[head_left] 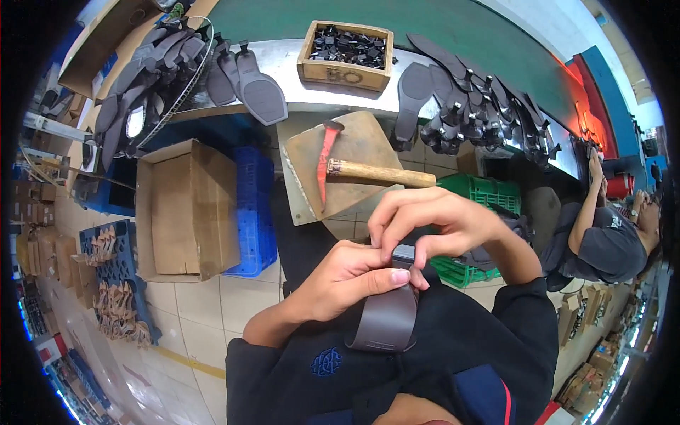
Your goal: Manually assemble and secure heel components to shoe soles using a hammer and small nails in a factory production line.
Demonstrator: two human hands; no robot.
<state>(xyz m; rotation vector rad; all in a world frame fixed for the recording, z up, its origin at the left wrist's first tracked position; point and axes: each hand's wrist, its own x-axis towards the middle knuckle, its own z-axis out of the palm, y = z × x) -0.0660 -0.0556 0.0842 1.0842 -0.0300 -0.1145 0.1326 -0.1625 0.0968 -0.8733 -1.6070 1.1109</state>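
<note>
Close to my chest I hold a dark brown shoe sole with its heel end pointing up and away from me. My left hand is closed around the sole by the heel, its thumb lying across it. Above it, my right hand is bent over, with thumb and forefinger on either side of the small dark cap at the heel's end. Beyond my hands, a hammer with a red head and wooden handle lies on a worn tan board.
A wooden box of small black pieces stands on the bench, between heeled soles and a row of more soles. At left are a cardboard box and a blue crate; at right, a green crate and a co-worker.
</note>
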